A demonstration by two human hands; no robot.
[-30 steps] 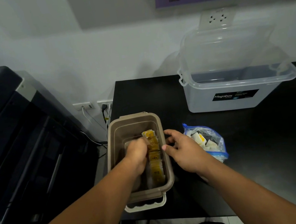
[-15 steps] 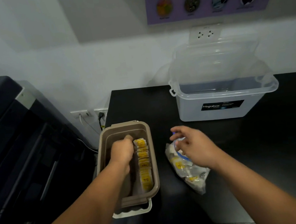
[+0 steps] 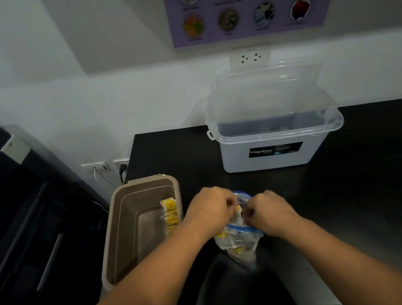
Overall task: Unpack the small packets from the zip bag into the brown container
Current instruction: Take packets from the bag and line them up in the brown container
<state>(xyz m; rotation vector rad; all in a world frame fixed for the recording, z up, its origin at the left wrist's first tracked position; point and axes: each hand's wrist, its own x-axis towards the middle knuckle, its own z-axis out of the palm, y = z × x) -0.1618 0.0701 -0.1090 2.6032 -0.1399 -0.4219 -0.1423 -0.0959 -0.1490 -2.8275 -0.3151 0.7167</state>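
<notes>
Zip bag: The zip bag [image 3: 237, 247] lies on the black counter [image 3: 370, 192], just right of the brown container. Its blue-edged mouth points to the far side. More packets show through the plastic.
Brown container: The brown container [image 3: 144, 184] sits at the left edge of the counter with no lid on. A row of small packets [image 3: 170, 215] with yellow labels stands along its right wall.
Left hand: The left hand [image 3: 210, 211] is at the mouth of the bag. Its fingers are curled in and look like they pinch one packet [image 3: 237, 210] by its top.
Right hand: The right hand [image 3: 269, 214] is on the other side of the mouth. Its fingers are curled too, and it seems to hold the bag's rim.
Step now: I think one packet is being pulled out of the bag.
How to do it well: Hold the rim down with the right hand so the bag does not lift up with the packet. Pull slowly, because thin strings show on the packets and could catch. Then carry it left and stand it beside the row, so it all stays neat.
What could go wrong: The bag is floppy and might tip, and packets could spill on the counter.
Clear box: An open clear box [image 3: 273, 157] stands on the far side, well apart from the hands.
</notes>
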